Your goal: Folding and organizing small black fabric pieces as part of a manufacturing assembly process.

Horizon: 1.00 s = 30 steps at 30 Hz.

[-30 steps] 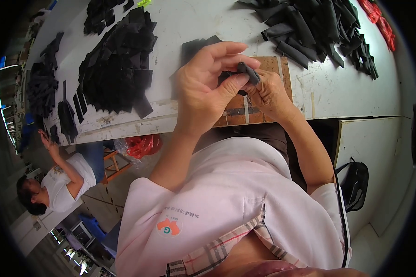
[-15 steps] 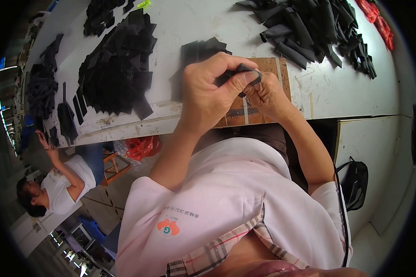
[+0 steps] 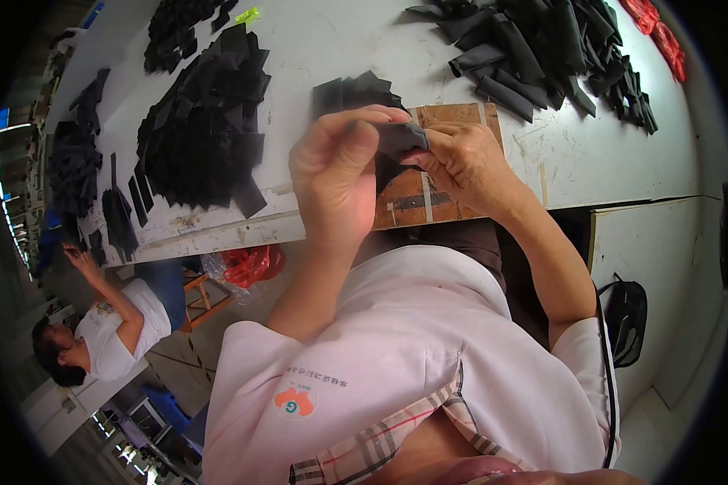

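Note:
A small piece of black fabric point(image 3: 398, 142) stretches between my hands above a brown wooden board point(image 3: 406, 204). On its left side, the fingers of my left hand point(image 3: 337, 166) are closed on the fabric. My right hand point(image 3: 471, 162) pinches the other edge between thumb and fingers. Just beyond my left hand lies a low stack of black fabric pieces point(image 3: 362, 90), partly hidden by the hand. The fabric's underside is out of sight.
A large heap of flat black pieces point(image 3: 206, 121) covers the table's left part. Rolled black pieces point(image 3: 534, 52) lie at the far right, near red plastic bags point(image 3: 665, 44). A person point(image 3: 117, 323) sits at left. A black bag point(image 3: 624, 319) hangs at right.
My left hand has moved left and turned, its fingers rising from the earlier tight pinch. More of the black fabric now shows between the hands. My right hand keeps hold.

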Motion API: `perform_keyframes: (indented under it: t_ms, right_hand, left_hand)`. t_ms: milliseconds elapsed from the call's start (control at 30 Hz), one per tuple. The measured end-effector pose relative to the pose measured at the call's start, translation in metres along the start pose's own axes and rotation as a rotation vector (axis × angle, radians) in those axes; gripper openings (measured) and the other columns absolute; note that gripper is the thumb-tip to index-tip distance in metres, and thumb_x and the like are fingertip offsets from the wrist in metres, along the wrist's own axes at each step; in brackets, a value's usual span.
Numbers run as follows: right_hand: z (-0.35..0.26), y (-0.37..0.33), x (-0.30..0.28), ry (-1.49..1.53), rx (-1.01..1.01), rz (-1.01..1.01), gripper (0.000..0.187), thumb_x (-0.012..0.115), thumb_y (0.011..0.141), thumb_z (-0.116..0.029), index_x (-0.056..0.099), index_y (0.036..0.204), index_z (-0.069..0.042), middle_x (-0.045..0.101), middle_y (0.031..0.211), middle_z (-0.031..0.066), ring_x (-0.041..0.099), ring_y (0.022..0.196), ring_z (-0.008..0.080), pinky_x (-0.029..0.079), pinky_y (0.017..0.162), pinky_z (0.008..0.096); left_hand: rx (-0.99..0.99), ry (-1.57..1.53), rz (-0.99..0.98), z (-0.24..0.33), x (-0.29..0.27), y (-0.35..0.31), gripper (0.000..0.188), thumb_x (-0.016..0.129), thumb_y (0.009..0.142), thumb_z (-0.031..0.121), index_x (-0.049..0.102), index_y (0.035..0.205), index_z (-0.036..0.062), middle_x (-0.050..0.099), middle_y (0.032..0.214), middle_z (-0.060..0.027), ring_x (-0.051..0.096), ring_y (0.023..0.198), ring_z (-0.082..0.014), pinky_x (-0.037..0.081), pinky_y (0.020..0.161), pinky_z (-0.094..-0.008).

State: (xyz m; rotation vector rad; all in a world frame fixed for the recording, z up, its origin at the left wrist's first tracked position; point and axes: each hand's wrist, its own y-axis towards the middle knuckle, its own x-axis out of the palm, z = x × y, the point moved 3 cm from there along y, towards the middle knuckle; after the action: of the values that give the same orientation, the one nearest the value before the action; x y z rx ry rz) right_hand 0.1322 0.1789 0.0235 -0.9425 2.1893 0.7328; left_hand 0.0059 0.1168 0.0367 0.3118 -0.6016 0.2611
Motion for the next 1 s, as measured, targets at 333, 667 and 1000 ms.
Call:
perform_keyframes:
  t_ms: [333,667,1000]
  right_hand:
    - [0.002,0.000,0.009,0.036,-0.068,0.054,0.029,0.066,0.064,-0.028,0.046,0.062,-0.006,0.049,0.057,0.0051,0.051,0.057,0.0249,0.039,0.050,0.0344]
    - [-0.004,-0.003,0.010,0.007,-0.093,0.146,0.022,0.061,0.073,-0.018,0.048,0.062,-0.005,0.045,0.053,0.0076,0.048,0.050,0.0258,0.039,0.045,0.0338]
    - [0.034,0.035,-0.062,0.803,0.179,0.411,0.045,0.039,0.088,-0.040,0.056,0.078,0.000,0.046,0.060,-0.0003,0.044,0.055,0.0069,0.037,0.053,0.0209]
  left_hand:
    - [-0.074,-0.100,0.023,-0.004,-0.005,-0.005,0.015,0.053,0.081,0.015,0.057,0.089,0.0023,0.058,0.092,-0.0142,0.055,0.091,-0.0253,0.039,0.089,-0.0415]
    - [-0.050,-0.156,0.028,-0.003,-0.003,-0.007,0.018,0.052,0.084,0.014,0.054,0.090,-0.0027,0.058,0.089,-0.0184,0.056,0.086,-0.0245,0.045,0.077,-0.0324]
    - [-0.095,1.512,0.444,-0.048,-0.132,0.015,0.046,0.060,0.072,0.022,0.046,0.106,-0.0057,0.055,0.098,-0.0206,0.053,0.088,-0.0328,0.042,0.075,-0.0393]
